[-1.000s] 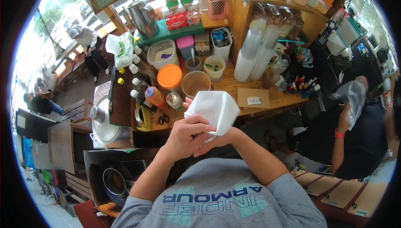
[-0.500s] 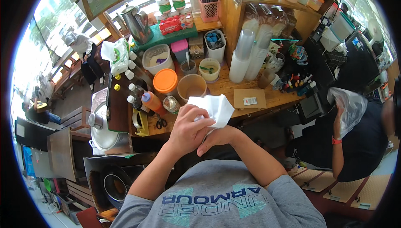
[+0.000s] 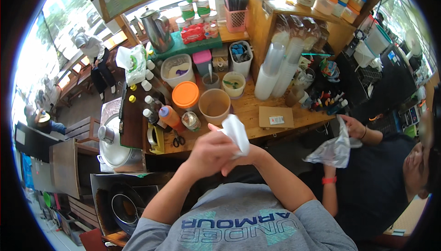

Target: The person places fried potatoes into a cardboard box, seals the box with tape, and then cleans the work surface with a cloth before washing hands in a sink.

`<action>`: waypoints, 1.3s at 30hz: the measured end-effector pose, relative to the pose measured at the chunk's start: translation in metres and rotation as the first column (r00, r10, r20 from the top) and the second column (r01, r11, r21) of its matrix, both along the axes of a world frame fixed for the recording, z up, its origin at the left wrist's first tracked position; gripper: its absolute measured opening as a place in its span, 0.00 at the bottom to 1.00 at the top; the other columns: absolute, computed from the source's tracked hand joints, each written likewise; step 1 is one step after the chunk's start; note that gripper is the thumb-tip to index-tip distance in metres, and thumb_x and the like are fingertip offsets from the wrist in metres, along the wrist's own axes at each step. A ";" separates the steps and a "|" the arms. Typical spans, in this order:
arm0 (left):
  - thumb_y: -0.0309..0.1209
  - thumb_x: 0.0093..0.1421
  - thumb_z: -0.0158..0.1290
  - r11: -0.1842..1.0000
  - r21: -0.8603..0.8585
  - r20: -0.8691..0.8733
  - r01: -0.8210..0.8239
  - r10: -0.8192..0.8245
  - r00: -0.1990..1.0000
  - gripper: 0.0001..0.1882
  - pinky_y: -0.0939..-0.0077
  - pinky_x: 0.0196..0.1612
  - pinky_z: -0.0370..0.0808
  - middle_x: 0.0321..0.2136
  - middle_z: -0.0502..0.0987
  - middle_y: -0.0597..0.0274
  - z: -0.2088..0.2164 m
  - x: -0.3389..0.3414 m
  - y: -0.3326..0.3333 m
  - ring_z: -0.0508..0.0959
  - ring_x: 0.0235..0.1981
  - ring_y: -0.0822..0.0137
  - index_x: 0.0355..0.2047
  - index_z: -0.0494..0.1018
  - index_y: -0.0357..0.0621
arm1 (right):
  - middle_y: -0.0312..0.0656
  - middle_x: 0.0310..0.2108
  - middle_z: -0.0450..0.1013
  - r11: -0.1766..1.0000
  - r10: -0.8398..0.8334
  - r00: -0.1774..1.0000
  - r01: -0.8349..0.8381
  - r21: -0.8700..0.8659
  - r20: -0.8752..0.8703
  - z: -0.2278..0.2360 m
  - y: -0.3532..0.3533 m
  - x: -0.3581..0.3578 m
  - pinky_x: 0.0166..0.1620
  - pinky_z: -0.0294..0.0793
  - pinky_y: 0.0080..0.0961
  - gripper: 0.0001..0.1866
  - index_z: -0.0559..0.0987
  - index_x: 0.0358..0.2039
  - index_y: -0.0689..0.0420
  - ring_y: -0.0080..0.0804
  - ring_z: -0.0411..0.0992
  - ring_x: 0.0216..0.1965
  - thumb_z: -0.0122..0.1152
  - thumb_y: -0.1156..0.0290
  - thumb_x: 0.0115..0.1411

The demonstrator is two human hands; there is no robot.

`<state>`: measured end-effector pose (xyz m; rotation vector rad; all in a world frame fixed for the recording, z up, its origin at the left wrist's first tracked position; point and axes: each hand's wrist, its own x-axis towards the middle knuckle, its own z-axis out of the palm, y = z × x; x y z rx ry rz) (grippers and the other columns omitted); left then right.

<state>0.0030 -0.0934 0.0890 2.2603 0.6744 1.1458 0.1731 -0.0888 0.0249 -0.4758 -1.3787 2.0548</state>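
In front of my chest, above the counter's near edge, my hands are together around a crumpled white tissue. My left hand is closed on the tissue, its fingers curled and slightly blurred. Behind and beneath it is my right hand, with the tissue against it; most of its fingers are hidden by the left hand and the tissue. Just beyond my hands stands an open brown tub. A small jar and black-handled scissors lie nearest my left hand.
On the wooden counter are an orange-lidded tub, bottles, stacked plastic cups and a flat cardboard piece. A co-worker at right holds a plastic bag. A pan is at lower left.
My hands have dropped slightly, and the tissue has bunched narrower and shifted left. The co-worker has swung the plastic bag left and down, now with both hands at it.
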 end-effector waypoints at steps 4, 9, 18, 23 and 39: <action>0.21 0.47 0.60 0.951 0.136 -0.105 -0.277 0.292 0.951 0.10 0.66 0.33 0.73 0.26 0.75 0.62 -0.016 -0.015 0.010 0.77 0.29 0.59 0.32 0.80 0.45 | 0.38 0.49 0.71 0.990 -0.047 0.998 0.040 0.137 0.042 0.003 0.008 -0.019 0.56 0.68 0.29 0.48 0.71 0.55 0.60 0.29 0.67 0.53 0.88 0.61 0.34; 0.22 0.50 0.60 0.991 0.066 0.071 -0.117 0.113 0.991 0.07 0.67 0.30 0.73 0.24 0.75 0.61 -0.001 -0.035 -0.007 0.76 0.25 0.58 0.30 0.80 0.46 | 0.45 0.62 0.60 0.968 -0.036 0.989 -0.002 0.250 0.147 -0.008 0.009 -0.035 0.68 0.53 0.32 0.58 0.62 0.64 0.63 0.34 0.57 0.64 0.87 0.59 0.35; 0.20 0.46 0.59 0.986 0.015 0.080 -0.165 0.163 0.983 0.08 0.68 0.29 0.74 0.23 0.75 0.61 -0.008 -0.069 -0.019 0.77 0.25 0.58 0.29 0.80 0.42 | 0.50 0.61 0.58 0.753 -0.075 0.965 -0.111 0.648 0.252 -0.014 0.022 -0.070 0.68 0.53 0.33 0.51 0.69 0.57 0.59 0.36 0.53 0.66 0.86 0.53 0.34; 0.21 0.49 0.59 0.796 0.163 -0.065 -0.582 0.597 0.799 0.06 0.67 0.29 0.74 0.24 0.76 0.59 -0.033 -0.093 -0.014 0.78 0.26 0.58 0.29 0.79 0.43 | 0.62 0.71 0.47 0.947 0.274 0.949 -0.295 0.126 0.157 -0.001 0.018 -0.099 0.73 0.37 0.39 0.53 0.70 0.61 0.60 0.53 0.39 0.73 0.84 0.52 0.36; 0.22 0.50 0.60 0.702 0.044 -0.005 -0.711 0.712 0.702 0.08 0.67 0.30 0.77 0.23 0.77 0.59 -0.031 -0.130 -0.055 0.79 0.25 0.56 0.32 0.81 0.43 | 0.46 0.67 0.54 0.889 0.431 0.892 -0.446 0.102 0.140 0.003 0.016 -0.149 0.72 0.41 0.35 0.76 0.51 0.70 0.63 0.34 0.45 0.72 0.88 0.47 0.26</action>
